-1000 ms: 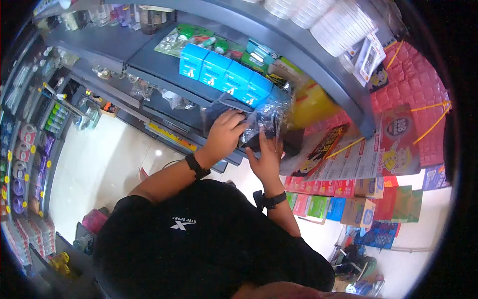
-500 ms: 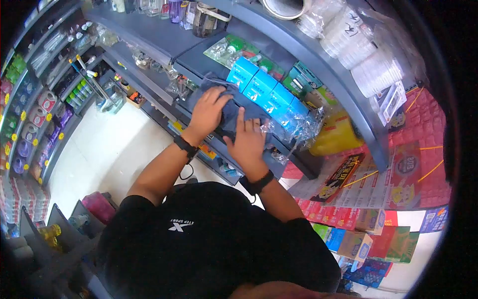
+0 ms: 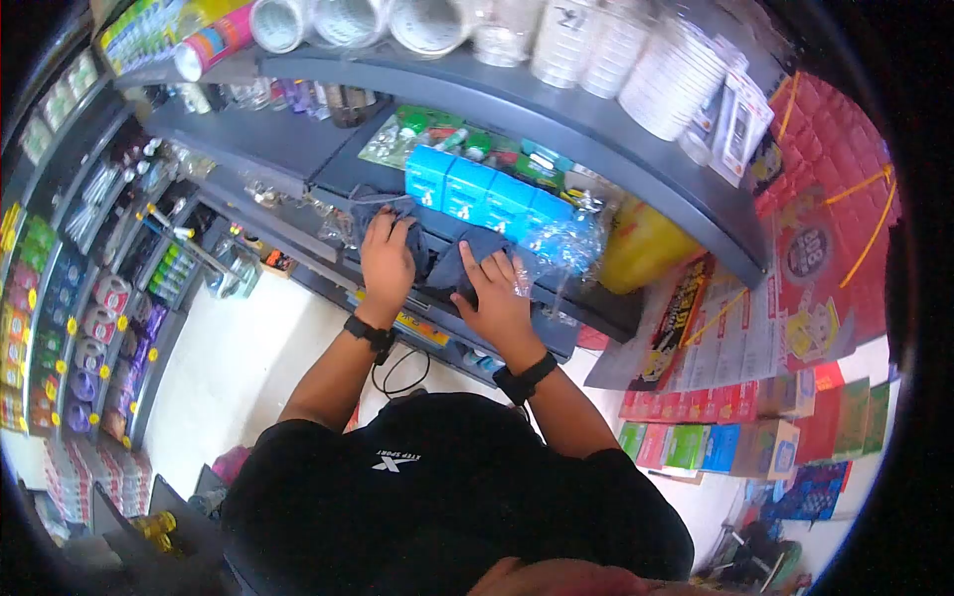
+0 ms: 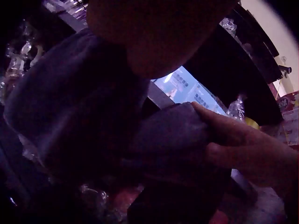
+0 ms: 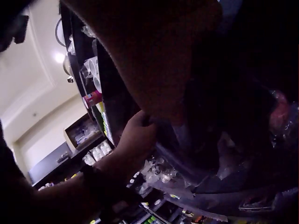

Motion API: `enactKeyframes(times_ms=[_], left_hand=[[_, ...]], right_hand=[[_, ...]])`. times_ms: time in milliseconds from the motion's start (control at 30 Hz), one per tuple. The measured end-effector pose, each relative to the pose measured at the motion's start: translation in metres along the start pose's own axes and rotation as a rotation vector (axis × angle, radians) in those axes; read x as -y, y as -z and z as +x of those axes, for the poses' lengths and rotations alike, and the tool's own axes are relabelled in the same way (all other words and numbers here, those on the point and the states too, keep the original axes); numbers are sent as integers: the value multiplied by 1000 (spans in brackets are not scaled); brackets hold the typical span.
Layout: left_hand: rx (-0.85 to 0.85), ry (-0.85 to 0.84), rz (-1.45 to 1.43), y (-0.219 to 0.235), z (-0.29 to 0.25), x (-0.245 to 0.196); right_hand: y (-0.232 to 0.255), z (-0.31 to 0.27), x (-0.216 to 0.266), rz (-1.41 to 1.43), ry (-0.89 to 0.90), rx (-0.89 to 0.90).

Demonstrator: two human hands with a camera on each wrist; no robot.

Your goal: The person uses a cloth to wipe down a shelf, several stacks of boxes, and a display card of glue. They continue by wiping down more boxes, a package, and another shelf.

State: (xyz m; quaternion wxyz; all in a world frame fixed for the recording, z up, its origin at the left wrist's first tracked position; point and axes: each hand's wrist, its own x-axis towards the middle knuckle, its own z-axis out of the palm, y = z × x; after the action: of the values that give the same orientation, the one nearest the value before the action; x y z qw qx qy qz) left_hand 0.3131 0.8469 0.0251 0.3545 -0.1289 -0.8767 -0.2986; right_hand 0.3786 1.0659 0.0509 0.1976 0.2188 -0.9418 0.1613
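Note:
Dark grey cloth point(image 3: 452, 260) lies bunched at the shelf edge in the head view, with a darker hollow between its two raised parts. The left hand point(image 3: 388, 266) grips its left part, fingers bent over the top. On the right part, the right hand point(image 3: 497, 308) holds the fabric with its fingers over it and thumb apart. Clear crinkled plastic point(image 3: 542, 273) touches the area beside the right fingers. In the left wrist view the cloth point(image 4: 168, 130) rises beside the right hand point(image 4: 252, 144). The right wrist view is dark, showing the left hand point(image 5: 135, 142) against fabric.
Blue boxes point(image 3: 487, 199) stand in a row just behind the cloth, with green packages point(image 3: 452, 139) behind them. A yellow bag point(image 3: 641, 243) sits to the right. The upper shelf point(image 3: 596, 129) overhangs them, carrying white rolls and stacked cups. A black cable point(image 3: 402, 372) hangs below.
The cloth lay flatter between the hands half a second ago; it is now bunched in two raised parts. Earlier, clear plastic was between the hands. The head view has also shifted.

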Motion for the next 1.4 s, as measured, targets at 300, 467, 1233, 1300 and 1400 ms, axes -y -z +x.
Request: enactKeyframes(times_ms=[300,467,1233,1300,1400], left_hand=[[77,-187,-232,-33,-35,-102],[80,-206,-302,-48,-51,-119],[80,-76,-120,13,0,33],[74,-84,-129,5,-5,24],[-15,-44,-42,-6,-15,11]], right_hand=[[45,-68,-49,-70,-75,-62],[25,-101,-75,-97,-186,-114],[-79,40,49,-62,-43,-131],[-70,33,40,-63,-66,-138],[-39,18,30,39,-7,-56]])
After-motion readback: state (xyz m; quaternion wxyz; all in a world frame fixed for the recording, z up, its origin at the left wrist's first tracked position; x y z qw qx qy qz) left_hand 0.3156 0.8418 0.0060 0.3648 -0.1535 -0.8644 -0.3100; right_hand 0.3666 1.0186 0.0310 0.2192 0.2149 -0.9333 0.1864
